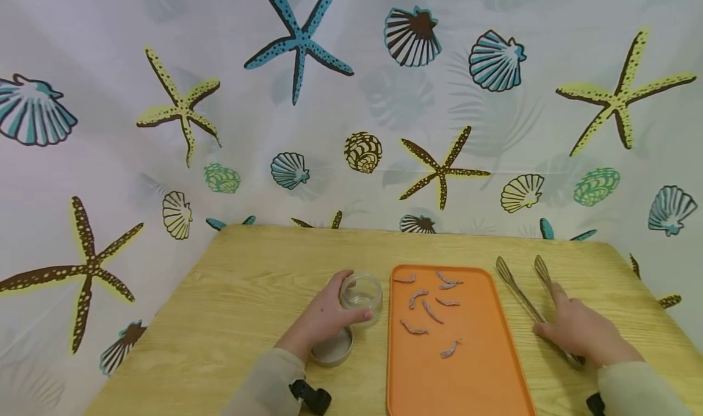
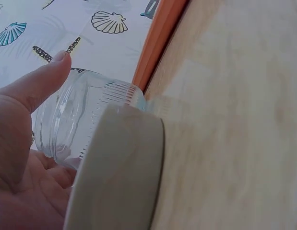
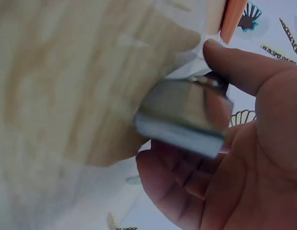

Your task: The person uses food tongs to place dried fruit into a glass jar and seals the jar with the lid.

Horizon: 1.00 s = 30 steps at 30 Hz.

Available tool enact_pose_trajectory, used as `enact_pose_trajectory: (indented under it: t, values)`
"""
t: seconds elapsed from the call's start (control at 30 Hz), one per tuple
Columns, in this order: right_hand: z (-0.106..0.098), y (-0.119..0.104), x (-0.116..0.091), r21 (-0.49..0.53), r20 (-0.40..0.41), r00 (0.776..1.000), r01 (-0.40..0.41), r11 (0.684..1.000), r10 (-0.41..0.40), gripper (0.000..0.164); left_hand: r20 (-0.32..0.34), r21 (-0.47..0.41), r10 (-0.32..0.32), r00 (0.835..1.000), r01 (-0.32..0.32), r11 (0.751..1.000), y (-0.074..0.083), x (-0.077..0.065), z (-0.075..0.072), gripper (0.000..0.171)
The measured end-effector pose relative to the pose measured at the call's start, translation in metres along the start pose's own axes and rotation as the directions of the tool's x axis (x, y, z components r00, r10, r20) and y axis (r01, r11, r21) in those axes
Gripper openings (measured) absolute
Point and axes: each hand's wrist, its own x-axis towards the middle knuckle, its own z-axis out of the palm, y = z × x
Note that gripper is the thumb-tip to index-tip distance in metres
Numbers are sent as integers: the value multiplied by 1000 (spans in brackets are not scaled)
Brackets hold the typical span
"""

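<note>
In the head view, my left hand [image 1: 324, 315] is around an uncovered clear glass jar [image 1: 362, 294], thumb at the near side and fingers at the far side. The left wrist view shows the jar [image 2: 90, 115] between thumb and curled fingers. A round lid [image 1: 332, 349] lies on the table below that hand. On the right, my right hand [image 1: 582, 330] holds metal tongs [image 1: 519, 291], their two arms spread and tips pointing away. Seen from the right wrist, the tongs' bent metal end [image 3: 186, 115] sits between thumb and curled fingers.
An orange tray [image 1: 461, 379] lies between the hands, with several small greyish, thin curled pieces [image 1: 432, 311] scattered over its far half. The wooden table [image 1: 236, 294] is backed by a curtain [image 1: 340, 117] printed with shells and starfish.
</note>
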Motion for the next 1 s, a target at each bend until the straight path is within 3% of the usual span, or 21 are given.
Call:
enact_pose_trajectory:
  t: [0.27,0.53,0.73,1.0]
  values:
    - [-3,4,5,108,94,996,-2,994,-9,106,-15,1,12,1000,-12,1000,-2,-3,2,97]
    - [-3,13,-1,131,48,999,-15,991,9,85,6,17,36,999,-36,999,-3,-2,-1,94]
    - [-12,14,-5,74,-66,995,83,994,-78,74,22,34,33,999,-34,999,-4,-2,-5,94]
    - [-26,-8,-10,83,-151,959,252,964,-238,76,29,48,24,999,-26,999,-5,-7,-6,96]
